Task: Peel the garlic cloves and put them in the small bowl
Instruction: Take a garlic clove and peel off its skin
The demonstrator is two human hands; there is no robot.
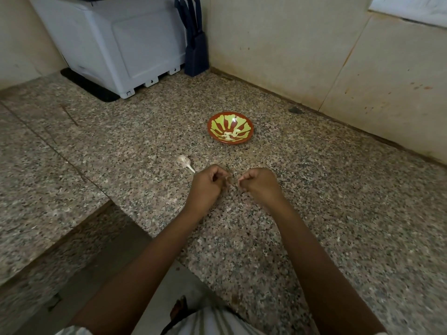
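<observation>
Beneath everything: speckled granite worktop [314, 213]. Far behind the small bowl [249, 131], to its left: white appliance [116, 44], with a dark knife block [196, 52] beside it. Inside the bowl: a few pale peeled cloves [231, 136]. Near side of the bowl, leftward: papery remnant of the garlic head [185, 162], flat on the worktop, just beside the left hand [209, 183]. Also nearer than the bowl: right hand [260, 183], close to the left, both low over the worktop.

Left fingers [217, 176] curled, pinching a small blurred scrap, judged to be the garlic clove [229, 181] under peeling. Right fingers [244, 183] curled against the thumb; cannot tell whether gripping skin or nothing.

Step in hand, by judgement: stripping skin. Best done by steadying the clove at its root end, lifting skin at the tip with a nail, pulling lengthwise, then checking for leftover film before dropping into the bowl.

Writing: none legible; only small arrow marks [152, 81] on the appliance feet.
</observation>
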